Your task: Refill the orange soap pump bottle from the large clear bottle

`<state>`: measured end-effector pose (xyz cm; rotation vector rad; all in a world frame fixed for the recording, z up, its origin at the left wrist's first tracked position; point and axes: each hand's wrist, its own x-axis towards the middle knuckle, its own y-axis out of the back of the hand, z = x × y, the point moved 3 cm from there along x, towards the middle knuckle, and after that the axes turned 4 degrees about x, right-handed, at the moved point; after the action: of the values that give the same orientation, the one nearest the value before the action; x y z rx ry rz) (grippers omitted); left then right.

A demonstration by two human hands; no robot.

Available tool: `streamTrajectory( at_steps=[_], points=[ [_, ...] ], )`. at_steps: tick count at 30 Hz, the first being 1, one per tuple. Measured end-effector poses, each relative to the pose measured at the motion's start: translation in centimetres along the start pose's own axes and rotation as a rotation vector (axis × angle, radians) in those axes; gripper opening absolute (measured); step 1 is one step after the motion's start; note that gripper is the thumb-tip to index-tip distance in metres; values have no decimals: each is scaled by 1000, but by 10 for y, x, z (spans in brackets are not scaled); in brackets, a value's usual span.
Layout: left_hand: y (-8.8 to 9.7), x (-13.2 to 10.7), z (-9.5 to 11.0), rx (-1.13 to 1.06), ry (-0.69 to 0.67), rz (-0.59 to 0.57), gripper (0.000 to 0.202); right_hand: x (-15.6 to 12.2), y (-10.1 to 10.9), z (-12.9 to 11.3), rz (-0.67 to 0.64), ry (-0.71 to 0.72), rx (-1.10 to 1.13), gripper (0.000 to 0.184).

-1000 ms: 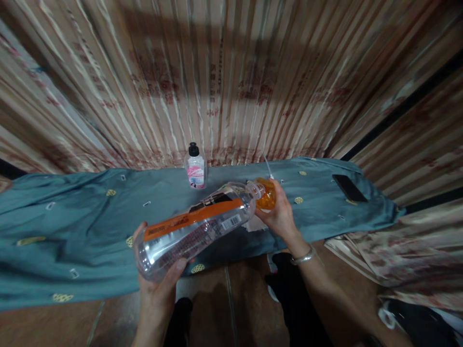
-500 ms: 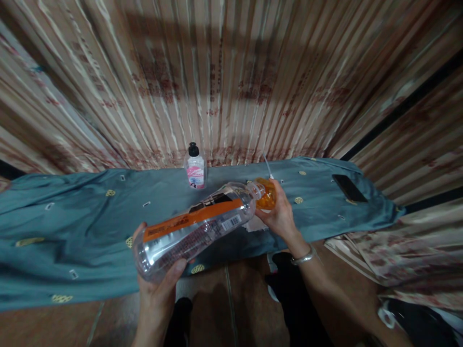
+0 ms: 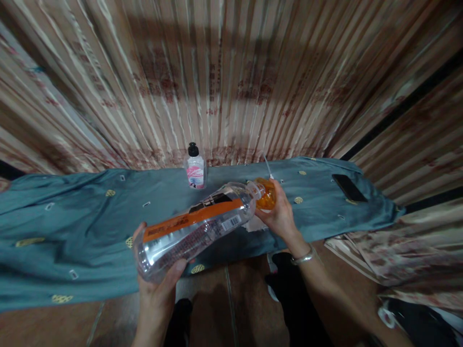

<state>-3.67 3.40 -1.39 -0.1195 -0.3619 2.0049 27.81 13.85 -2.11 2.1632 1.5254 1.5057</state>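
The left hand (image 3: 161, 279) had its fingers clamped on the base of the clear bottle (image 3: 202, 226), tilted above the worktop (image 3: 238, 174), its neck already brought to the amber container (image 3: 266, 193) clamped in the right hand's (image 3: 278, 212) fingers, though what remained to flow I could not tell.

Person is wearing black trousers (image 3: 302, 301) and a silver bangle (image 3: 304, 259) on the right wrist (image 3: 297, 245). Both forearms (image 3: 325, 284) are showing bare.

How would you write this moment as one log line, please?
left hand: holds large bottle, tilted | right hand: holds amber container at its neck | on cloth: pink-labelled bottle upright, phone
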Motion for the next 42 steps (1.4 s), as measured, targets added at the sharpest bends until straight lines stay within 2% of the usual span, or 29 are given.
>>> streamTrajectory(
  at_steps=[5,9,16,20,24,31,42],
  points=[
    [-6,-4,6,12,-12,2,107,0,-1,1,5,6,-2,95],
    [-12,-8,10,4,-18,51,101,0,-1,1,-5,3,-4,96],
    [-4,-2,2,-2,-37,20,107,0,0,1,-13,-1,-14,96],
    [-14,-9,12,-14,-22,70,99,1,0,0,-7,10,-9,95],
    [-23,-14,18,-32,12,64,102,1,0,0,-4,11,-8,94],
    [-15,-9,12,12,-27,26,107,0,-1,0,4,2,-11,95],
    [-23,-14,19,-36,30,67,110,1,0,0,0,20,-9,94]
  ],
)
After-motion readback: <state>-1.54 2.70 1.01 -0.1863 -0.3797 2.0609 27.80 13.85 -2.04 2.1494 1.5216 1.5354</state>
